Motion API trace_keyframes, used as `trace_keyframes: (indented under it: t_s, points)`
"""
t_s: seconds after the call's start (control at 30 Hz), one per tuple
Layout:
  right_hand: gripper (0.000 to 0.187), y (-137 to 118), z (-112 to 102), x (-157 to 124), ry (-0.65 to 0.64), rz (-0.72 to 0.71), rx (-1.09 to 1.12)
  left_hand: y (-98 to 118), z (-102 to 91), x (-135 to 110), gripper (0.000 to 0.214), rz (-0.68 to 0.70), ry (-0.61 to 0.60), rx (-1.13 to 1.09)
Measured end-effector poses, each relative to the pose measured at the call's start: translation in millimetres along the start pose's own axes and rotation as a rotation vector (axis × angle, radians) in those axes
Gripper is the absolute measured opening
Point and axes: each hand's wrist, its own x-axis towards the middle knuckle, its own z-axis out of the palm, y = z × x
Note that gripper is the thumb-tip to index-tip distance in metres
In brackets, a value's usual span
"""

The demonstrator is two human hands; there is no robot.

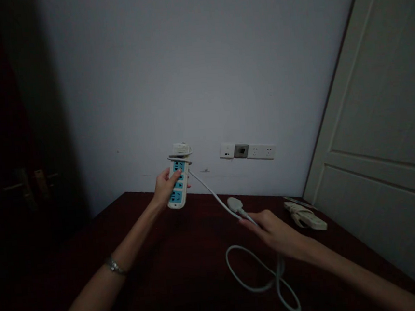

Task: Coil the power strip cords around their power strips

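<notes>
My left hand (166, 184) grips a white power strip (176, 197) with blue sockets, held upright above the dark red table. Grey-white cord is wound around the strip's upper end. From there the cord (214, 193) runs slanting down to my right hand (268, 227), whose fingers are closed on it. A white plug (235, 204) sticks out just beyond those fingertips. Below my right hand the slack cord hangs in loose loops.
A second white power strip (313, 221), its cord wrapped around it, lies on the table (189, 273) at the right. Wall outlets (261, 151) sit in the grey wall behind. A pale panelled door (379, 130) borders the table's right side.
</notes>
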Motion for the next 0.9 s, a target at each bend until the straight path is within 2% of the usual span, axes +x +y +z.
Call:
trace_keyframes:
  t_s: [0.07,0.13,0.2,0.27,0.37,0.43,0.5,0.57,0.63,0.7,0.8,0.9]
  points:
    - [0.037,-15.0,-14.4,-10.7,0.036,-0.029,-0.121,-9.9,-8.9,10.0,0.048,-0.023,-0.039,0.125]
    - [0.034,-30.3,-32.5,-14.0,0.036,-0.059,-0.189,-21.0,-9.8,13.0,0.050,-0.010,-0.120,0.303]
    - [0.032,-45.8,-49.6,-8.4,-0.037,-0.101,-0.233,-29.3,-0.2,8.9,0.041,0.043,-0.234,0.505]
    - [0.027,-59.2,-65.4,6.2,-0.111,-0.173,-0.283,-31.0,18.2,-1.1,0.031,0.119,-0.393,0.691]
    - [0.022,-68.6,-90.6,40.9,-0.144,-0.285,-0.371,-18.4,51.2,-24.5,0.028,0.261,-0.640,0.892]
    - [0.023,-65.1,-107.9,65.8,-0.174,-0.323,-0.344,-3.1,68.5,-42.1,0.030,0.361,-0.725,0.967]
    - [0.027,-54.0,-121.1,85.3,-0.205,-0.313,-0.246,12.0,77.4,-57.1,0.029,0.451,-0.820,0.909]
    - [0.031,-36.6,-125.7,95.6,-0.213,-0.271,-0.131,22.0,77.1,-67.0,0.029,0.477,-0.865,0.780]
    - [0.034,-14.4,-120.0,96.3,-0.182,-0.188,-0.003,25.1,69.9,-71.5,0.032,0.463,-0.793,0.640]
    - [0.038,10.6,-104.8,89.8,-0.119,-0.069,0.165,22.9,59.7,-71.6,0.037,0.427,-0.619,0.495]
    - [0.047,45.6,-71.9,71.8,-0.036,0.107,0.424,17.9,45.3,-64.1,0.046,0.268,-0.358,0.215]
    - [0.052,63.9,-41.5,46.7,0.041,0.273,0.490,16.5,31.0,-43.9,0.049,0.103,-0.086,-0.027]
